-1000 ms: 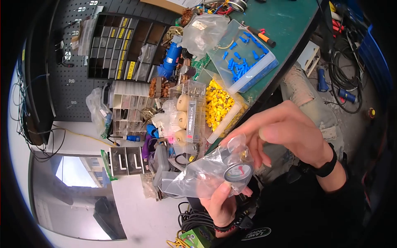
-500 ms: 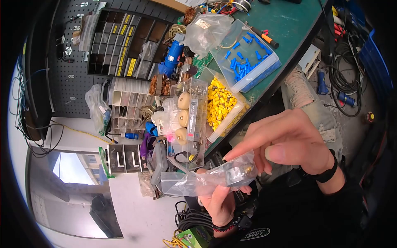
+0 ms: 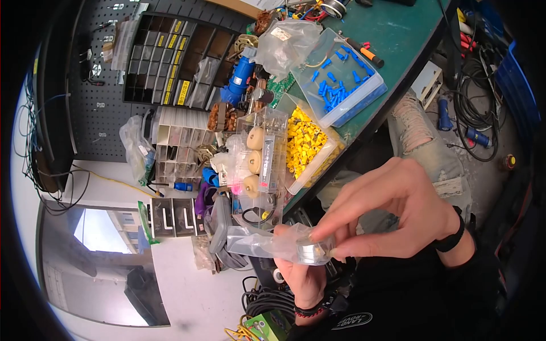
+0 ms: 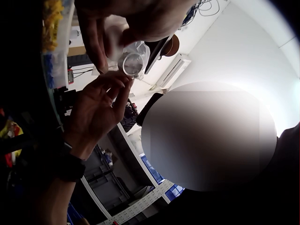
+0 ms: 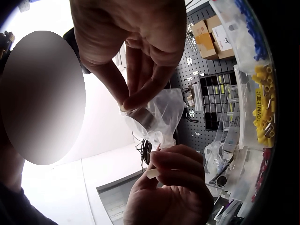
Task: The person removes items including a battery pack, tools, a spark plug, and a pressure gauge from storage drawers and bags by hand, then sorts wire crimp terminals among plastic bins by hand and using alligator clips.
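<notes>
1. At the far left, a window (image 3: 96, 267) lies below a dark pegboard (image 3: 102, 85) in the head view. Beside the pegboard stands a black compartment rack (image 3: 170, 62) with yellow labels, some of its cells filled.
2. Next come white-framed drawers (image 3: 179, 150), then a blue connector (image 3: 238, 79) and a clear case (image 3: 261, 159) with three beige round pieces in it.
3. The left hand (image 3: 301, 278), with a red bracelet at its wrist, holds a clear plastic bag (image 3: 267, 244) from below, its fingers bent against the film in a narrow grip.
4. The silvery round piece (image 3: 311, 253) is inside the bag, between the two hands; the left wrist view shows its circular end through the film.
5. Behind the hands, yellow terminals (image 3: 304, 142) fill an open box, and just beside it a clear box (image 3: 364, 99) holds blue terminals (image 3: 335, 94).
6. The right hand (image 3: 398, 210), with a black band at its wrist, pinches the bag at the round piece between thumb and fingertips.
7. Farther right, black cables (image 3: 478, 91) lie coiled on the floor.
</notes>
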